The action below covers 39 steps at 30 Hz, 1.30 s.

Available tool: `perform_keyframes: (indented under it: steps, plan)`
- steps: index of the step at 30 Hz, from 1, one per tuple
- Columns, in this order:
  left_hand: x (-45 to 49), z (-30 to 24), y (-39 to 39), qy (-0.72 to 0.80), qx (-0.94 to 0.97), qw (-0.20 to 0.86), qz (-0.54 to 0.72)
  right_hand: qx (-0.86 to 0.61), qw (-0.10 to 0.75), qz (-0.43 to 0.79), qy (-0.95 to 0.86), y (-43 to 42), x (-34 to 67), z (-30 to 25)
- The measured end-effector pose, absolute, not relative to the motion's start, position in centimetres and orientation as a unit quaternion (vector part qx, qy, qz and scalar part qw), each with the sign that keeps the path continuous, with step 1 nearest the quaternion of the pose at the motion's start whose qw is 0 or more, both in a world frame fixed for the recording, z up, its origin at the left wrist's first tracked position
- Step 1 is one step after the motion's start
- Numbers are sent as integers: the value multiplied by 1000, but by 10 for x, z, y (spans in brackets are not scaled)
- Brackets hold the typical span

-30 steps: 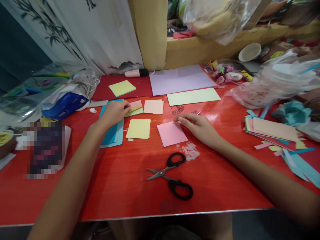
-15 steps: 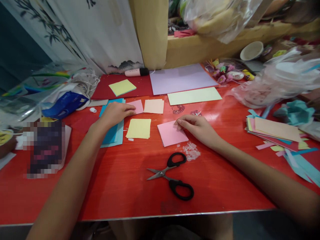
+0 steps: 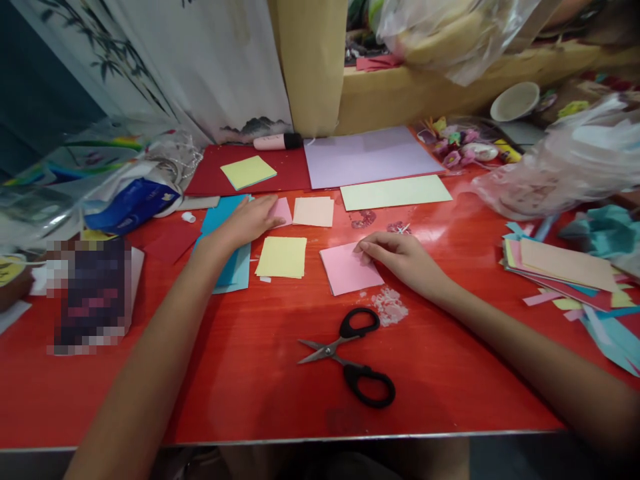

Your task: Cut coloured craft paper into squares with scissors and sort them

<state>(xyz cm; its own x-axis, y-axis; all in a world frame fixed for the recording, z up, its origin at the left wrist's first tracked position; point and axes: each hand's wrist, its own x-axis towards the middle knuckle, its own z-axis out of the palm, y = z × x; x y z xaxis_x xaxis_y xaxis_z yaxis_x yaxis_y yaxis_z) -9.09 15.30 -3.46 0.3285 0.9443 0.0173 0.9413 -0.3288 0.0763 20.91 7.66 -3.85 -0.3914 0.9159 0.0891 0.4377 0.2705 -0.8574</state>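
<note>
My left hand [image 3: 246,223] lies flat with its fingers stretched out over a small pink paper square [image 3: 283,211] and the blue sheets [image 3: 226,241] beneath it. My right hand [image 3: 399,257] rests on the right edge of a larger pink square [image 3: 346,269], fingers curled loosely with the fingertips pressing the paper. Between the two hands lies a yellow square [image 3: 283,257], with a peach square [image 3: 313,211] beyond it. Black-handled scissors [image 3: 350,363] lie open on the red table [image 3: 250,373], nearer to me.
Lilac [image 3: 370,157] and pale green [image 3: 395,192] sheets and a yellow pad [image 3: 249,171] lie at the back. A stack of coloured paper [image 3: 565,270] and plastic bags [image 3: 565,167] crowd the right. A blue packet [image 3: 131,203] sits left, a pink marker [image 3: 277,141] by the wall.
My left hand has let go of the yellowish sheet it was lifting and now lies flat on the small pink square. The view shifted slightly; my right hand stayed on the pink square.
</note>
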Motion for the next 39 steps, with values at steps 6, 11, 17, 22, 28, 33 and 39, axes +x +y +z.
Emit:
perform_keyframes:
  steps: [6, 11, 17, 22, 28, 33, 39]
  plan:
    - [-84, -27, 142, 550, 833, -55, 1, -457, 303, 394, -738, 76, 209, -40]
    - [-83, -28, 139, 554, 829, -72, -6, -459, 299, 389, -740, 76, 209, -38]
    - [-87, -28, 139, 550, 834, -51, 17, -463, 294, 378, -746, 76, 209, -38]
    - [-92, -25, 140, 539, 841, 9, 53, -467, 287, 380, -745, 75, 209, -38]
    - [-89, -22, 139, 542, 838, -14, 65, -463, 290, 384, -744, 76, 208, -39]
    - [-78, -13, 133, 584, 805, -66, 79, -458, 298, 393, -740, 76, 210, -42]
    - [-47, 18, 109, 547, 749, -272, 256, -416, 408, 488, -650, 73, 207, -35]
